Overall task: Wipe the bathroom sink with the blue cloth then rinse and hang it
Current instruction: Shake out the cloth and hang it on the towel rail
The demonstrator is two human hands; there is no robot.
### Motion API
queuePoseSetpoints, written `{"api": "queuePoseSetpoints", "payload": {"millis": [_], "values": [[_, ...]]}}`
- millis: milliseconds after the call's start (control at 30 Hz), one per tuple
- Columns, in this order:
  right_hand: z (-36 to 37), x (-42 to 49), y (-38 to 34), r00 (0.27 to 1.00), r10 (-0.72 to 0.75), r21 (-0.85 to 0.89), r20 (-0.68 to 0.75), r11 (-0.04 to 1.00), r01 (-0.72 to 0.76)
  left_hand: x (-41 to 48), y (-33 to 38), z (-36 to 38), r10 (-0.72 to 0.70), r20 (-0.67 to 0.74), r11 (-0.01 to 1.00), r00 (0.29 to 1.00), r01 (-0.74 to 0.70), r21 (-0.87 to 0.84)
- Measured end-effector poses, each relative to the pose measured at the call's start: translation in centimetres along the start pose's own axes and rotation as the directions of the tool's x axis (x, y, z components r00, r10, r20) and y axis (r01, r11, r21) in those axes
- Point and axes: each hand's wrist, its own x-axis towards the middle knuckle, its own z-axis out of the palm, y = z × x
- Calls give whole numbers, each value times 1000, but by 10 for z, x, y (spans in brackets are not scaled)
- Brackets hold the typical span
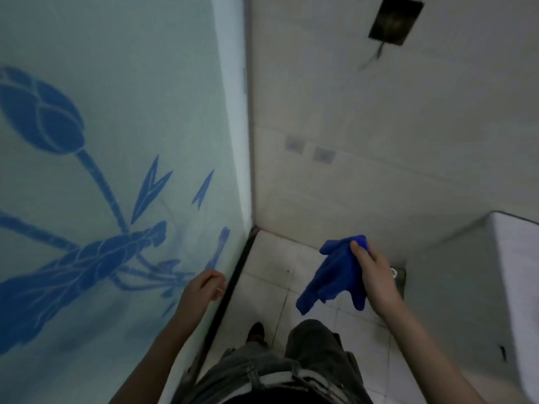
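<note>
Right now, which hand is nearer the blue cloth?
Right. The right hand grips the blue cloth near its top, so they touch. The left hand is apart from it, over by the flower-patterned panel, holding nothing visible.

blue cloth (335, 272), pale panel (116, 112) — blue flowers

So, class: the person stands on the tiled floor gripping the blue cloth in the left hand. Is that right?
No. The head view shows the blue cloth gripped in the right hand, not the left hand. The person does stand on the tiled floor.
</note>
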Motion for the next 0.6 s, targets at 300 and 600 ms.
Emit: {"api": "queuePoseSetpoints", "payload": {"millis": [300, 600], "values": [[-66, 45, -140, 966, -259, -81, 19, 962, 260, 61, 231, 84, 502, 408, 841, 763, -541, -23], [-130, 46, -317, 833, -507, -171, 221, 821, 545, 19, 449, 139, 729, 613, 560, 304, -780, -279]]}}
